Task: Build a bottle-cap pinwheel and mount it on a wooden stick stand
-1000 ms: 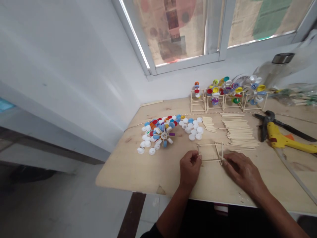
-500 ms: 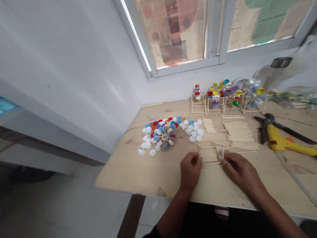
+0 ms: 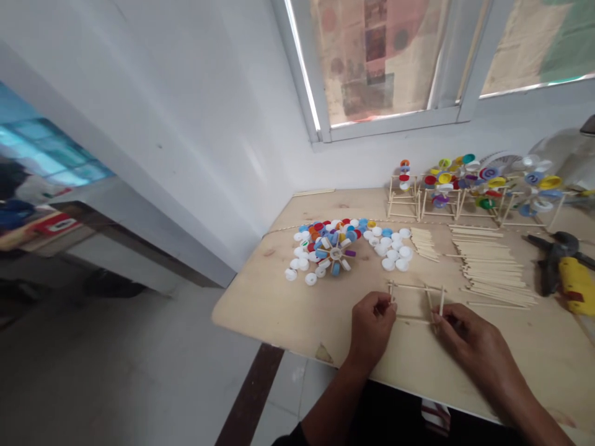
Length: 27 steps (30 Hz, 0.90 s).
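Note:
A small open frame of thin wooden sticks [image 3: 413, 286] is held just above the front of the table, between my two hands. My left hand [image 3: 373, 325] pinches its left end, thumb against the fingers. At the opposite end my right hand [image 3: 467, 334] grips the frame near an upright stick. Left of the hands is a wheel of bottle caps on stick spokes [image 3: 335, 253], beside a heap of loose bottle caps [image 3: 304, 263]. Loose wooden sticks [image 3: 495, 266] lie in a stack beyond my right hand, with a bundle of shorter sticks [image 3: 424, 243] next to it.
Several finished-looking stick stands with cap wheels [image 3: 446, 192] line the wall side of the wooden table [image 3: 264, 303]. A yellow glue gun [image 3: 576, 285] and black-handled pliers [image 3: 551, 254] lie at the right. A twisted string [image 3: 279, 230] crosses the tabletop.
The view has swung to the left, so everything on the table appears farther right. Both hands still hold the stick frame, and its position between them looks much the same.

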Tool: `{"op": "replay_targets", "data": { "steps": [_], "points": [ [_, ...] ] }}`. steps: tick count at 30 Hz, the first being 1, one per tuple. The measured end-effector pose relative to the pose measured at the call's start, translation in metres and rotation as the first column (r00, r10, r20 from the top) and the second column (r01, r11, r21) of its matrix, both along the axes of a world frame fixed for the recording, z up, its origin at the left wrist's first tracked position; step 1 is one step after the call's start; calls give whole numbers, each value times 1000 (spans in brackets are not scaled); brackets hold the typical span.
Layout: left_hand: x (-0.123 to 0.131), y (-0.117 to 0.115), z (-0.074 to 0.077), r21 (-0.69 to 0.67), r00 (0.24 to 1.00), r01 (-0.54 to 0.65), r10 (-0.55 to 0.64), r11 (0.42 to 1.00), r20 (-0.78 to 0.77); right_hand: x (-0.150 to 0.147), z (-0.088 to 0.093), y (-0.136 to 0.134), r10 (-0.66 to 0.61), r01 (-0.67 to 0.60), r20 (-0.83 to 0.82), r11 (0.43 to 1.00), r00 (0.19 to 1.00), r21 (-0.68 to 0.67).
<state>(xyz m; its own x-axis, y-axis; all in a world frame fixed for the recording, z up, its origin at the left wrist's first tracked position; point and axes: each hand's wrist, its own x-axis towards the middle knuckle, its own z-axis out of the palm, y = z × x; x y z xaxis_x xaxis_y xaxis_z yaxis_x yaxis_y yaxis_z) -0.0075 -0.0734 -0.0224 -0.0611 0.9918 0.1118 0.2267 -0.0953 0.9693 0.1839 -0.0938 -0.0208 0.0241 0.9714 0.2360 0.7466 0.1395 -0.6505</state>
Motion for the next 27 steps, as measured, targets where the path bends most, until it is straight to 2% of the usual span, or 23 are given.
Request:
{"op": "replay_targets", "data": {
  "steps": [4,9,14,20,27],
  "points": [
    [-23,-7,6,-7,999,-25,24,1000,-37,-22,4,1,75,-75,24,997,997,0],
    [-55,-15,12,-11,989,-123,121,992,-87,-52,4,6,195,-196,44,981,980,9],
    [-78,-18,9,-18,979,-181,179,983,-98,-73,1,12,274,-277,96,960,957,26],
    [-78,-16,0,-32,983,-180,178,983,-52,-78,2,16,259,-273,161,959,952,71],
    [-71,-13,0,-2,980,-188,187,982,-69,-69,-2,14,224,-241,186,968,957,75]
  ]
}}
